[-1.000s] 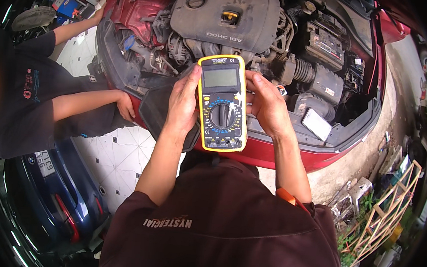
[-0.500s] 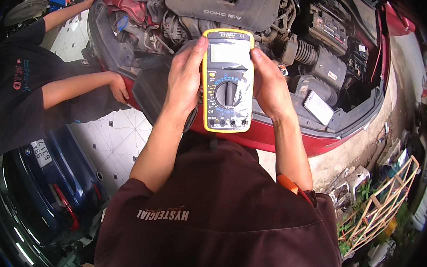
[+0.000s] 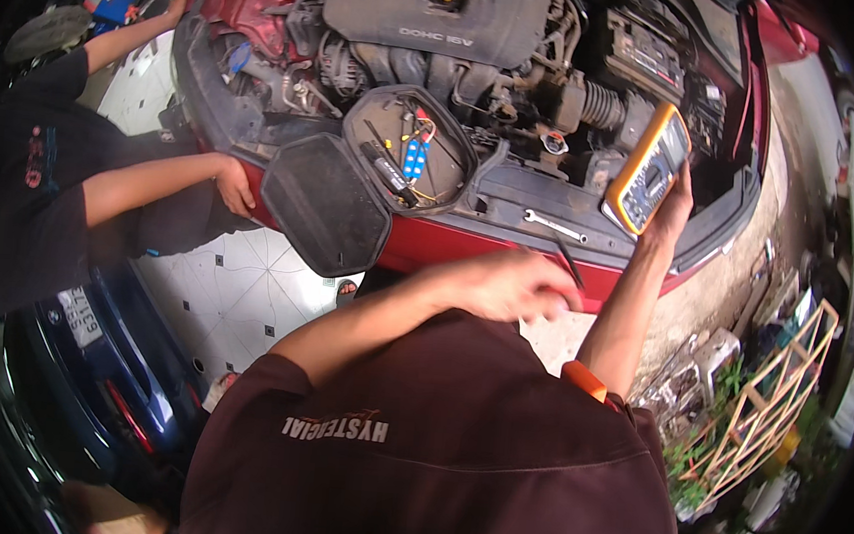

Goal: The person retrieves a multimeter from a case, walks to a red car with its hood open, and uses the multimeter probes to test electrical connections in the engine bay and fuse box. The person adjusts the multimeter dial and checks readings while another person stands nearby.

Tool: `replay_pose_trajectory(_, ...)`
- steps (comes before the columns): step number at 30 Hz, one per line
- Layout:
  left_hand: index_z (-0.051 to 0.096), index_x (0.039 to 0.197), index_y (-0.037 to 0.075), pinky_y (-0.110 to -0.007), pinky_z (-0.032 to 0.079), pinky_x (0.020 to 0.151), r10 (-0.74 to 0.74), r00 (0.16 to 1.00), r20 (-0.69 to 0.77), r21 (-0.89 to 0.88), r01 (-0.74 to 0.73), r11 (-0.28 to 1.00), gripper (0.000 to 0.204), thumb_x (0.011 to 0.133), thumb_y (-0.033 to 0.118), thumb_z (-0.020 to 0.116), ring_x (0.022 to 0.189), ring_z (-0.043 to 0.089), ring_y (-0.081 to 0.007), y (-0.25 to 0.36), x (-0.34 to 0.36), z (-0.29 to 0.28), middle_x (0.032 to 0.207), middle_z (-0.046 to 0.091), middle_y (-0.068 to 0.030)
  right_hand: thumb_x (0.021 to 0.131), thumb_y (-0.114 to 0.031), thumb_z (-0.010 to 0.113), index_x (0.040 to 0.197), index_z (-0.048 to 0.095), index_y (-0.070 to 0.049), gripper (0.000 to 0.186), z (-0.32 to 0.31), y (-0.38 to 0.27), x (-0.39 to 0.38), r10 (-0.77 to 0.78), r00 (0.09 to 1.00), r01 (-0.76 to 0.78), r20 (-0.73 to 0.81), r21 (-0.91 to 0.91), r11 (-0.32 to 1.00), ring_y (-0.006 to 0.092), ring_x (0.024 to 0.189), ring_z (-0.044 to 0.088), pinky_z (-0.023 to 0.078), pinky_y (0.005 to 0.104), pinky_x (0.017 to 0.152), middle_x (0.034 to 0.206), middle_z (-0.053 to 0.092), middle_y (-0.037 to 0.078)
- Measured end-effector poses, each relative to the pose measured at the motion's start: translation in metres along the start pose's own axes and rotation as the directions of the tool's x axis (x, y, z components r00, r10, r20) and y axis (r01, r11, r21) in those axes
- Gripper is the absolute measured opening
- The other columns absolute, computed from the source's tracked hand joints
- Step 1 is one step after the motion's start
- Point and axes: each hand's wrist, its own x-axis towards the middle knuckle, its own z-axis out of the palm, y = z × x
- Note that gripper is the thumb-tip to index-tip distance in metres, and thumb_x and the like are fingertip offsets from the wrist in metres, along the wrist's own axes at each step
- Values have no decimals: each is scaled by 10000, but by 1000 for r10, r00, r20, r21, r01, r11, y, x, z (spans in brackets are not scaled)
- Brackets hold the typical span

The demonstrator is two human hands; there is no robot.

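My right hand (image 3: 675, 201) grips a yellow-rimmed multimeter (image 3: 647, 172), tilted over the front right of the engine bay. Motion smears my left hand (image 3: 524, 285), which reaches across in front of the red bumper; its fingers look bent, but I cannot make out whether they hold anything. A thin dark stick-like thing (image 3: 570, 263) shows just beyond those fingers. On the front panel beyond lies an open-end wrench (image 3: 555, 226). To its left, an open dark case (image 3: 366, 122) holds a black tool, a blue piece and wires, its lid (image 3: 327, 204) hanging toward me.
The engine cover (image 3: 437, 12) and car battery (image 3: 644, 55) sit farther back in the bay. At the left a co-worker's hand (image 3: 237, 186) rests on the car's front edge. A dark blue car (image 3: 130, 344) stands behind at lower left. Wooden slats (image 3: 767, 404) lean at the right.
The multimeter has gone from both hands at the centre to my right hand alone, farther right. My left hand has let go and dropped nearer to me. The case and wrench now show.
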Motion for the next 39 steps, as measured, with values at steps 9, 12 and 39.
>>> replay_pose_trajectory(9,714,1328,74,-405,507,1018,87,896,436,-58,-69,996,454,906,226,783,1220,673,-300,12,36,65,1282,735,-153,1152,-336,423,1429,594,-14,458,16,-6,40,84,987,-77,140,-56,995,287,1072,762,628,435,962,1283,741,152)
replay_pose_trajectory(12,727,1303,77,-387,544,935,83,984,156,-3,-84,996,469,902,298,830,1063,735,-269,1,14,59,1160,782,-128,1152,-357,427,1400,596,-3,464,13,12,54,256,957,-221,136,-228,948,257,970,770,646,405,887,1190,756,138)
replay_pose_trajectory(39,771,1134,17,-481,572,873,183,169,-968,249,663,706,322,958,286,771,1008,732,-398,-52,-106,-43,1043,743,-205,1132,-397,478,1401,604,-18,481,-45,33,-112,299,945,-320,-130,-186,929,245,985,762,616,389,904,1190,767,118)
